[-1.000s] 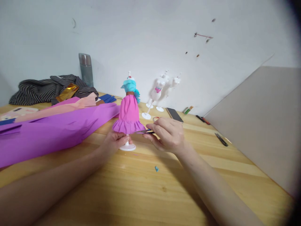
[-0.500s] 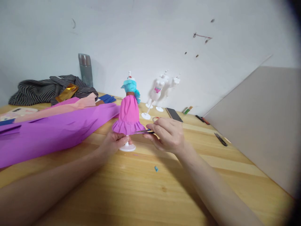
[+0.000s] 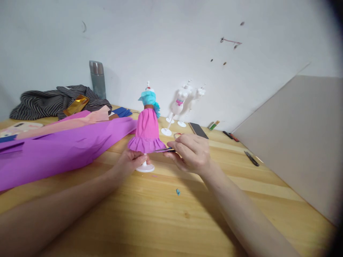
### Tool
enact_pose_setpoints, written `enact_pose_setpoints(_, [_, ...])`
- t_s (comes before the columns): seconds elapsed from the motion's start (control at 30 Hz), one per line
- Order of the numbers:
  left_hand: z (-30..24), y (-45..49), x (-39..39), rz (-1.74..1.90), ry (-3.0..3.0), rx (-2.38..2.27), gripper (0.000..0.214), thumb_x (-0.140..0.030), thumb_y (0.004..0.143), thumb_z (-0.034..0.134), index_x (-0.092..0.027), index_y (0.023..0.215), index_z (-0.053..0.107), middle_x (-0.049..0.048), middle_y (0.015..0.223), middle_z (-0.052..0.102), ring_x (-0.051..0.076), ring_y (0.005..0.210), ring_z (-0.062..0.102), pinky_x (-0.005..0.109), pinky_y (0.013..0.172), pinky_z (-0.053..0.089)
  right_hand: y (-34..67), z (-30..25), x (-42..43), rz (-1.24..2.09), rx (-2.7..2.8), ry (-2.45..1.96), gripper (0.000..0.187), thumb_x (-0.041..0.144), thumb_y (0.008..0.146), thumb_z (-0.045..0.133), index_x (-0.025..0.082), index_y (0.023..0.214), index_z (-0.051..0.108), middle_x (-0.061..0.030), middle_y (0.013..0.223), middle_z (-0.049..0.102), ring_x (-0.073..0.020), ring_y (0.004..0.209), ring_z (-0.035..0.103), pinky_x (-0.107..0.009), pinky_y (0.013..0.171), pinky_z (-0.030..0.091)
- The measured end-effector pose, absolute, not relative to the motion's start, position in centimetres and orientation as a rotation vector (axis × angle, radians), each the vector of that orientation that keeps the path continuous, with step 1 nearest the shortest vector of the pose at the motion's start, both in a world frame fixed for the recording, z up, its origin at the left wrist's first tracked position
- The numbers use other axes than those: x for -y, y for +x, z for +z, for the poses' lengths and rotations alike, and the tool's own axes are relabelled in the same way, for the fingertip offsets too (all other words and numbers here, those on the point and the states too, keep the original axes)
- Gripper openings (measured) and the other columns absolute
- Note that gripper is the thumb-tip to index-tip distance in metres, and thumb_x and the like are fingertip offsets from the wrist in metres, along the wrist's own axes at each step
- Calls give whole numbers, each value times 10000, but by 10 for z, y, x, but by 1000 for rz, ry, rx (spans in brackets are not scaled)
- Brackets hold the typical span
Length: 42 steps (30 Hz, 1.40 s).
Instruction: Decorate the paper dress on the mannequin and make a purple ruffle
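A small doll dress form (image 3: 145, 167) stands upright on its round white base. It wears a turquoise ruffled top (image 3: 148, 98), a brown waistband and a pink skirt (image 3: 147, 125) with a purple frilled hem (image 3: 144, 144). Below the hem, my left hand (image 3: 131, 160) is closed round the white stem, thumb in front. My right hand (image 3: 191, 151) grips scissors (image 3: 169, 149), their blades pointing left at the right side of the frilled hem. Part of the handles is hidden by my fingers. A turquoise scrap (image 3: 178, 192) lies on the table in front.
Purple crepe paper (image 3: 80, 146) spreads over the table's left side, with striped cloth (image 3: 40, 103) and a grey bottle (image 3: 98, 80) behind. Bare white dress forms (image 3: 177, 107) stand near the wall. A phone (image 3: 198, 130) and a black cutter (image 3: 252, 158) lie to the right.
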State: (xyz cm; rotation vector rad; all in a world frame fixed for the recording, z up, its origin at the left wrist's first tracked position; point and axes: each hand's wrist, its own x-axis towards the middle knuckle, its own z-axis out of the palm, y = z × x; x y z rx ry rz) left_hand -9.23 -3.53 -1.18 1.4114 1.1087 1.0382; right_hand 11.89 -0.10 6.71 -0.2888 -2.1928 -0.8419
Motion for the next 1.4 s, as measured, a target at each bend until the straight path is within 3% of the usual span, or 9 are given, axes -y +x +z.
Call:
enact_pose_setpoints(0.73, [-16,-92,34,1053,1368,-1104,362,-476,735,593,-128,676,676,-24,536,506,92,528,377,235,537,239,121,70,2,-801,2285,-196,327,360,935,521,171,677,590,11,567,498,-113,535,430,-259,508,323])
enact_pose_setpoints(0.93, [-17,-93,33,1058,1347,-1059,354,-473,763,596,-132,712,674,-3,591,582,114,562,470,244,579,335,122,77,7,-681,2450,-100,312,343,909,522,163,661,582,7,563,498,-118,519,430,-266,508,343])
enact_pose_setpoints(1.07, [-16,-93,35,1122,1351,-994,335,-466,761,620,-136,783,670,54,776,683,174,721,586,281,702,433,127,82,8,-608,2463,-82,242,319,868,528,169,684,575,5,572,501,-123,509,435,-263,487,342])
enact_pose_setpoints(1.2, [-11,-92,39,1165,1319,-1001,298,-447,744,637,-152,783,655,73,869,705,213,842,621,310,799,455,131,88,9,-575,2411,-75,186,286,851,519,165,725,580,-1,573,504,-122,495,437,-263,471,339])
enact_pose_setpoints(1.4, [-5,-93,42,1098,1291,-1041,313,-467,758,611,-165,802,682,70,895,722,224,859,632,316,813,462,126,89,11,-663,2398,-91,156,266,859,526,178,742,578,5,571,504,-123,505,462,-261,483,351])
